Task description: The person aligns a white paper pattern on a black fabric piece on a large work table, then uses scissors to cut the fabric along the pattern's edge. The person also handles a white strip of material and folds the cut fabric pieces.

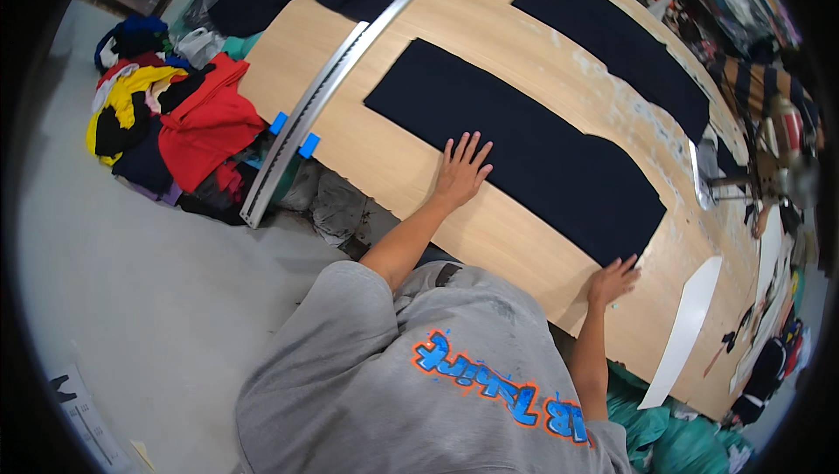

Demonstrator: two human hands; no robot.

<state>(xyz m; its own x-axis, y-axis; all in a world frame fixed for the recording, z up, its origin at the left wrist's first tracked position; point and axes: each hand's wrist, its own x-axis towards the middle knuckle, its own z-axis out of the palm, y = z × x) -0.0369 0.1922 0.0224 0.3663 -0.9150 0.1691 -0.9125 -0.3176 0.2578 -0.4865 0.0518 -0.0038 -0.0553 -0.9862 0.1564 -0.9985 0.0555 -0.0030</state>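
Observation:
A long dark navy fabric piece [516,138] lies flat on the wooden table [489,238] in front of me, its right end curved and cut at an angle. My left hand [463,172] rests with fingers spread on its near edge, left of the middle. At the near right corner of the cloth, my right hand [614,281] lies with fingers stretched out, the tips touching the fabric. Neither hand grips anything. A second dark fabric piece [612,37] of similar shape lies farther back on the table.
A metal rail [323,89] crosses the table's left part, near two blue blocks [308,145]. At right stand a cutting machine [778,155] and a white pattern strip [686,334]. Piled clothes [201,129] lie left; green bags [690,443] sit below the right edge.

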